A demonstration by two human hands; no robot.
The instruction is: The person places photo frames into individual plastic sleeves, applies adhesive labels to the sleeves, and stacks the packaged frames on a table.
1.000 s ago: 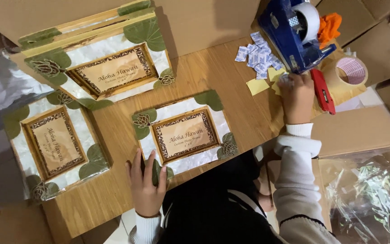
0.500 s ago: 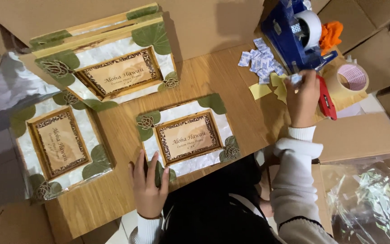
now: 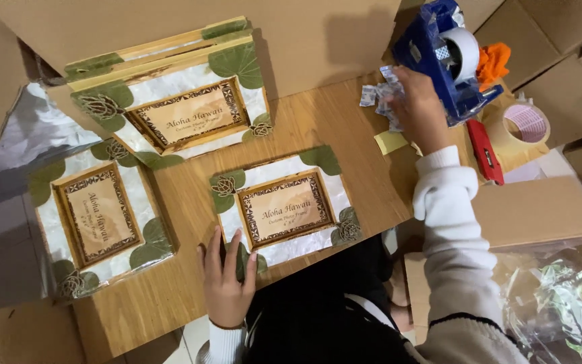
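My left hand [image 3: 227,283] lies flat, fingers spread, holding nothing, pressing the near corner of the picture frame [image 3: 284,207] on the wooden table [image 3: 170,296]. My right hand [image 3: 417,108] rests on small white packets [image 3: 378,98]; whether it grips one, I cannot tell. Just beyond stands a blue tape dispenser [image 3: 442,54].

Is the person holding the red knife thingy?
No, the red cutter lies untouched on the table, while the right hand is on the small white packets beside the blue tape dispenser.
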